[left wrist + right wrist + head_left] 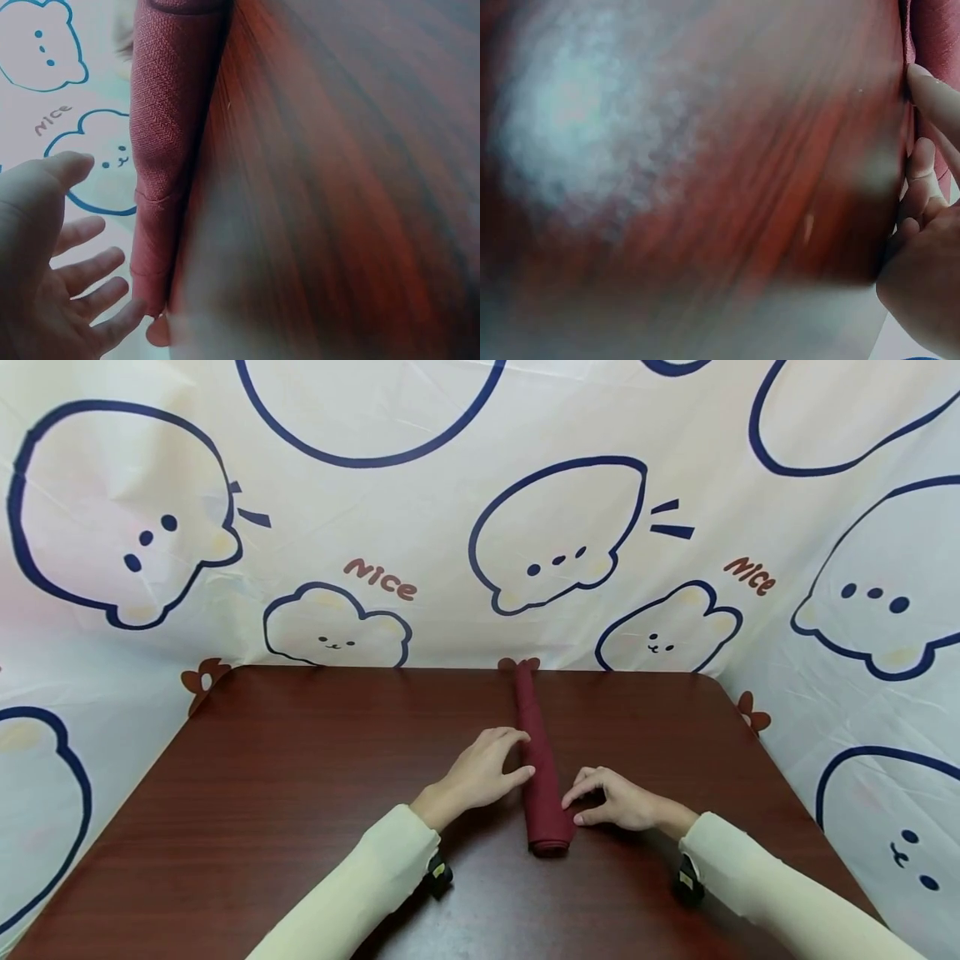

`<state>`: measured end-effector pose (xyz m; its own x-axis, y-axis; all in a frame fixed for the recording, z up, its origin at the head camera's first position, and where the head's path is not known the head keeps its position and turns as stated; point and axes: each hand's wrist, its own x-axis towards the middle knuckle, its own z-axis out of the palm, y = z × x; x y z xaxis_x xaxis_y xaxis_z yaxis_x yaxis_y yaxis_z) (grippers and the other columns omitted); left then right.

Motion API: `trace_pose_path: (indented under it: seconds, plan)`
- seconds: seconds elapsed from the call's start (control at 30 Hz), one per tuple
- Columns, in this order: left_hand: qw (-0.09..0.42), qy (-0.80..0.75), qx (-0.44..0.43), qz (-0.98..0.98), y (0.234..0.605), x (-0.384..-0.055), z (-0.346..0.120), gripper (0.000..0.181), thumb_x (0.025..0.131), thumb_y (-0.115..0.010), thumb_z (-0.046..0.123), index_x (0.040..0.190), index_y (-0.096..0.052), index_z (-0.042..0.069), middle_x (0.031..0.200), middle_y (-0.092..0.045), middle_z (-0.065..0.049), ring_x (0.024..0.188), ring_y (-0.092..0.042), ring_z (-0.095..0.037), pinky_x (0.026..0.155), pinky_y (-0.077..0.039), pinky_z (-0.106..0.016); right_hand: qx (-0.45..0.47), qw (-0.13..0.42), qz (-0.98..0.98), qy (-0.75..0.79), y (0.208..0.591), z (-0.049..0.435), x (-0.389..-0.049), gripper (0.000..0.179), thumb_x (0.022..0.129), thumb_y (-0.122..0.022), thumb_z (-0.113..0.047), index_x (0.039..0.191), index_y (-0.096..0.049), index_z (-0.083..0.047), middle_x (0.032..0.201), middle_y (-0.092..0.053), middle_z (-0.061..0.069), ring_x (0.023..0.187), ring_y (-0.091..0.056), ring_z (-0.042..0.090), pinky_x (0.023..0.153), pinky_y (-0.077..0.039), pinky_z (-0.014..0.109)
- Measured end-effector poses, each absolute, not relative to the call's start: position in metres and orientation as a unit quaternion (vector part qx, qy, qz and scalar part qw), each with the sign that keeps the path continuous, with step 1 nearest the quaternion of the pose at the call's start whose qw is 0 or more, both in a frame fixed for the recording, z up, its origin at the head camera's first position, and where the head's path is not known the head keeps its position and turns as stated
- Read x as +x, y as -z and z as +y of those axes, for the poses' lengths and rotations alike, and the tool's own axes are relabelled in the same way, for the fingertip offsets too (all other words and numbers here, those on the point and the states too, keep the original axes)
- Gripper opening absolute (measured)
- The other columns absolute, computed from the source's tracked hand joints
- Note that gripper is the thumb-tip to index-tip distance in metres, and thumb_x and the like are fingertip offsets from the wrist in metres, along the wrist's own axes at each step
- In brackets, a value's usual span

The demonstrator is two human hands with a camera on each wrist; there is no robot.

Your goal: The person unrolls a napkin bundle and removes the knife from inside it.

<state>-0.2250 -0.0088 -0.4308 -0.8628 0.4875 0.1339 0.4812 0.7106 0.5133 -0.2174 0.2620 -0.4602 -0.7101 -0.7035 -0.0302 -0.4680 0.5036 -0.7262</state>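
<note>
A maroon cloth roll (543, 789) on the desk (322, 760) might unwind if tugged unevenly, left grip (482, 768) relaxed beside it, right grip (624, 802) against it, though whether pinching I can't tell.

"Where is there room to pass?"
"You have bare tabletop (300, 760) left of your left hand (480, 770), and more beyond your right hand (628, 802)."
"And straight across?"
"The cloth roll (542, 760) bars you, running between your hands to the far edge, where the patterned sheet (442, 535) stands as a wall."
"Around its near end?"
"Bare wood there lets you through, between your sleeves (352, 877)."
</note>
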Motion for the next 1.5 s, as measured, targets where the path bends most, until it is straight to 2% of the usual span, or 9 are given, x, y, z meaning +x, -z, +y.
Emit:
trace_pose_path:
  seconds: [0.3, 0.4, 0.6, 0.77, 1.0, 1.2, 1.5]
  plan:
    - [0.039, -0.254, 0.294, 0.920, 0.435, -0.226, 0.004, 0.074, 0.089, -0.059, 0.055, 0.151, -0.032, 0.027, 0.161, -0.027, 0.001, 0.148, -0.027, -0.027, 0.111, -0.036, -0.055, -0.344, 0.171, 0.850, 0.361, 0.461, 0.264, -0.219, 0.020, 0.085, -0.074, -0.025, 0.105, -0.073, -0.025, 0.103, -0.064, -0.001, 0.099, -0.052, 0.008, 0.089, -0.038, 0.029]
    - [0.052, -0.249, 0.309, 0.917, 0.437, -0.225, 0.009, 0.075, 0.088, -0.059, 0.058, 0.152, -0.030, 0.030, 0.163, -0.023, 0.003, 0.150, -0.023, -0.027, 0.112, -0.034, -0.057, -0.349, 0.170, 0.847, 0.364, 0.463, 0.264, -0.220, 0.021, 0.085, -0.073, -0.024, 0.105, -0.073, -0.024, 0.103, -0.065, 0.000, 0.099, -0.052, 0.009, 0.089, -0.039, 0.029]
    - [0.084, -0.224, 0.333, 0.912, 0.442, -0.223, 0.015, 0.070, 0.086, -0.056, 0.065, 0.147, -0.038, 0.036, 0.163, -0.023, 0.000, 0.152, -0.017, -0.030, 0.113, -0.032, -0.058, -0.359, 0.159, 0.845, 0.364, 0.463, 0.265, -0.220, 0.023, 0.084, -0.074, -0.026, 0.107, -0.074, -0.024, 0.103, -0.065, -0.002, 0.100, -0.052, 0.007, 0.089, -0.037, 0.028]
    - [0.094, -0.209, 0.329, 0.916, 0.442, -0.222, 0.016, 0.073, 0.084, -0.057, 0.067, 0.147, -0.039, 0.035, 0.163, -0.023, -0.001, 0.152, -0.016, -0.029, 0.112, -0.033, -0.058, -0.360, 0.161, 0.843, 0.365, 0.461, 0.265, -0.219, 0.023, 0.084, -0.073, -0.026, 0.107, -0.073, -0.024, 0.104, -0.065, -0.001, 0.100, -0.051, 0.007, 0.090, -0.037, 0.029]
    - [0.096, -0.192, 0.327, 0.920, 0.441, -0.223, 0.014, 0.077, 0.081, -0.060, 0.068, 0.148, -0.037, 0.036, 0.161, -0.025, -0.001, 0.150, -0.019, -0.027, 0.110, -0.035, -0.057, -0.361, 0.167, 0.840, 0.369, 0.461, 0.264, -0.219, 0.022, 0.084, -0.073, -0.025, 0.107, -0.073, -0.022, 0.104, -0.064, 0.000, 0.100, -0.051, 0.006, 0.090, -0.038, 0.028]
    - [0.100, -0.154, 0.328, 0.926, 0.433, -0.226, 0.008, 0.071, 0.081, -0.060, 0.069, 0.144, -0.041, 0.041, 0.160, -0.026, -0.001, 0.148, -0.023, -0.025, 0.110, -0.037, -0.053, -0.356, 0.170, 0.841, 0.369, 0.460, 0.262, -0.223, 0.022, 0.085, -0.073, -0.026, 0.107, -0.073, -0.023, 0.103, -0.064, 0.001, 0.100, -0.051, 0.009, 0.089, -0.040, 0.029]
    - [0.117, -0.160, 0.322, 0.926, 0.431, -0.222, 0.000, 0.070, 0.080, -0.062, 0.068, 0.141, -0.047, 0.037, 0.159, -0.028, 0.000, 0.146, -0.030, -0.025, 0.112, -0.036, -0.051, -0.351, 0.185, 0.841, 0.368, 0.461, 0.263, -0.219, 0.021, 0.086, -0.072, -0.026, 0.107, -0.073, -0.023, 0.101, -0.064, 0.003, 0.098, -0.053, 0.011, 0.086, -0.041, 0.029]
